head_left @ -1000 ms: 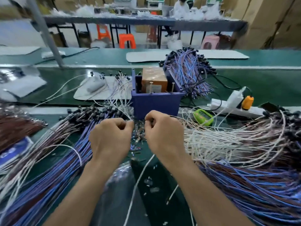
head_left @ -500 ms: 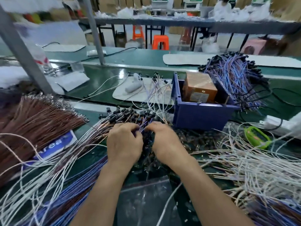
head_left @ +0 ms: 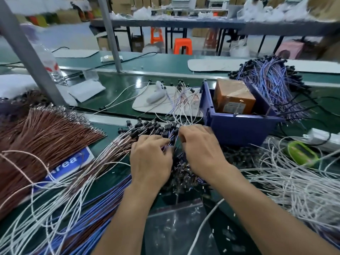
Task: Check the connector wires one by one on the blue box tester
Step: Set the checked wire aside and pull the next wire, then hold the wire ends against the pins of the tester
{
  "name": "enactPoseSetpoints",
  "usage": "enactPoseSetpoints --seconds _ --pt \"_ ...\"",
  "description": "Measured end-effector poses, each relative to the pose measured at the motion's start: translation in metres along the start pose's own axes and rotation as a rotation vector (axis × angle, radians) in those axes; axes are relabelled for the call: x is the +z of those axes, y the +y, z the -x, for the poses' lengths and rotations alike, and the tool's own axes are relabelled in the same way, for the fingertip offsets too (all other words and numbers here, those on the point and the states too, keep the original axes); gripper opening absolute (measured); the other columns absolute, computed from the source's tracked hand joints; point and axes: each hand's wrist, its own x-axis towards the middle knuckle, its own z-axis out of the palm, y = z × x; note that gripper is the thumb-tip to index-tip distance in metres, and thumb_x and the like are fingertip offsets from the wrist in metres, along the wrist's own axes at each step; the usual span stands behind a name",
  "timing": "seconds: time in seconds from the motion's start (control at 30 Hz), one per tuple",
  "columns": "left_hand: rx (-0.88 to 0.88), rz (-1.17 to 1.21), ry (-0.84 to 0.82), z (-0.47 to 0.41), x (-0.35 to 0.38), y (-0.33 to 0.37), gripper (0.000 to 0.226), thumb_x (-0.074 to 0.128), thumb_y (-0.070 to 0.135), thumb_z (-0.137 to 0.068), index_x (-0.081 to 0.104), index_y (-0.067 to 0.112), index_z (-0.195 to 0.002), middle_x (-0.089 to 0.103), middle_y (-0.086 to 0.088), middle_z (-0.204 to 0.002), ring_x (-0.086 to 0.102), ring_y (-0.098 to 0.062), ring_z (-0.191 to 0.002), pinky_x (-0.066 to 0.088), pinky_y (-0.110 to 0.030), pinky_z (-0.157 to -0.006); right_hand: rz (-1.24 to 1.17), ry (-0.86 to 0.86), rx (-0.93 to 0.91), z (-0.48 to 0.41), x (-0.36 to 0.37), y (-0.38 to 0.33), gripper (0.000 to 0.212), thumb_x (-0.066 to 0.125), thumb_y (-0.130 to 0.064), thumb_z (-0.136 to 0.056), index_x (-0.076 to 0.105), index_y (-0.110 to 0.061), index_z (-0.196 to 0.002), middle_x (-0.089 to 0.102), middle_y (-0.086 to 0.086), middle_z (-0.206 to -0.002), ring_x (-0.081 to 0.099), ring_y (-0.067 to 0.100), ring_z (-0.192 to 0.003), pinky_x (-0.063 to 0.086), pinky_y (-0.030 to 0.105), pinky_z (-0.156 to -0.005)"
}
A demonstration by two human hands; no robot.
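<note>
**Connector wires** – a fanned bundle, with its long axis running from 7 o'clock up to 1 o'clock. The black plug ends are at the far end, directly under the fingertips.

**Left hand** – fingertips pinch wire ends among the plugs.

**Right hand** – close beside the left at 3 o'clock, the two nearly touching. Its fingers curl down into the same cluster, but the pictures do not show whether they grip anything.

**Blue box** – at 1 to 2 o'clock from the hands, just past the right knuckles. The right hand is the nearer one, so a plug likely has to travel up and right to reach it.
Contents: one brown block with a pale label, and two thin upright pins at the near wall. No wire is seen plugged in.

**Behind the box, 1 o'clock** – a purple bundle draped over the far rim.

**Elsewhere** – brown wires at 9 o'clock and white wires at 4 o'clock.
</note>
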Motion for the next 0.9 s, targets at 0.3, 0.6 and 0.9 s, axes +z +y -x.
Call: enactPoseSetpoints --seconds 0.3,0.6,0.9 --pt "0.078 0.448 -0.221 0.012 -0.019 0.024 0.026 0.061 0.049 -0.099 0.080 0.034 -0.109 0.076 0.013 -0.076 0.058 0.002 -0.060 0.042 -0.018 -0.059 -0.300 0.287 0.195 0.043 -0.062 0.017 0.015 0.078 -0.025 -0.086 0.066 -0.031 -0.091 0.069 -0.020 -0.076 0.066 0.000 -0.073 0.049 0.014 -0.067" --pt "0.070 0.917 -0.745 0.018 -0.017 0.039 0.016 0.069 0.021 -0.090 0.084 0.019 -0.095 0.062 0.007 -0.058 0.044 -0.010 -0.053 0.036 -0.023 -0.051 -1.515 0.171 0.547 0.102 -0.068 0.021 0.023 0.080 -0.028 -0.066 0.079 -0.012 -0.083 0.068 0.011 -0.075 0.058 0.016 -0.061 0.049 0.020 -0.056" --pt "-0.154 0.823 -0.675 0.009 -0.019 0.025 0.017 0.081 0.007 -0.085 0.085 0.023 -0.088 0.069 -0.002 -0.057 0.050 -0.008 -0.045 0.036 -0.017 -0.045 -1.907 0.588 0.751 0.103 -0.082 0.052 0.037 0.052 -0.024 -0.101 0.056 -0.012 -0.066 0.065 0.010 -0.070 0.071 0.027 -0.072 0.061 0.035 -0.068"
